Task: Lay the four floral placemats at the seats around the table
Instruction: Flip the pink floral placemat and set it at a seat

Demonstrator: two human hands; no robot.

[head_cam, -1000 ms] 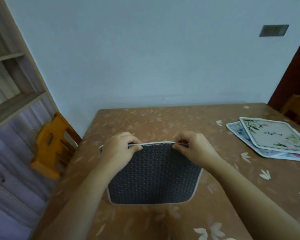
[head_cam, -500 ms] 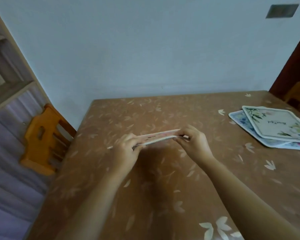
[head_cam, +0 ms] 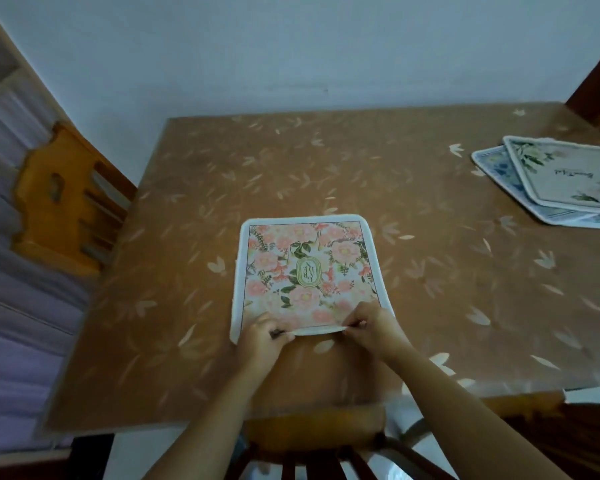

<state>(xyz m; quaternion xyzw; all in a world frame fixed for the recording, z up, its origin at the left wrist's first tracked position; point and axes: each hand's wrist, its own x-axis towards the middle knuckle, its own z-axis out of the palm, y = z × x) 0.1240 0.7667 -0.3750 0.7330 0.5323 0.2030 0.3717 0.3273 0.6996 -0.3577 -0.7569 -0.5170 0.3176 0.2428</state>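
Observation:
A pink floral placemat [head_cam: 307, 271] lies face up on the brown table [head_cam: 326, 174], near its front edge. My left hand [head_cam: 262, 337] pinches the mat's near edge at the left corner. My right hand [head_cam: 371, 323] pinches the same edge toward the right. That edge is lifted slightly off the table. A stack of other floral placemats [head_cam: 561, 181] lies at the right side of the table, a white one with green leaves on top of bluish ones.
An orange wooden chair [head_cam: 66, 202] stands at the table's left side. Another chair's back [head_cam: 312, 434] is right below me at the near edge. A wall runs behind the table, and shelving stands at far left.
The mat was held upright with its dark back toward me, then tipped flat. It now lies face up on the table, and both hands have drawn back to its near edge.

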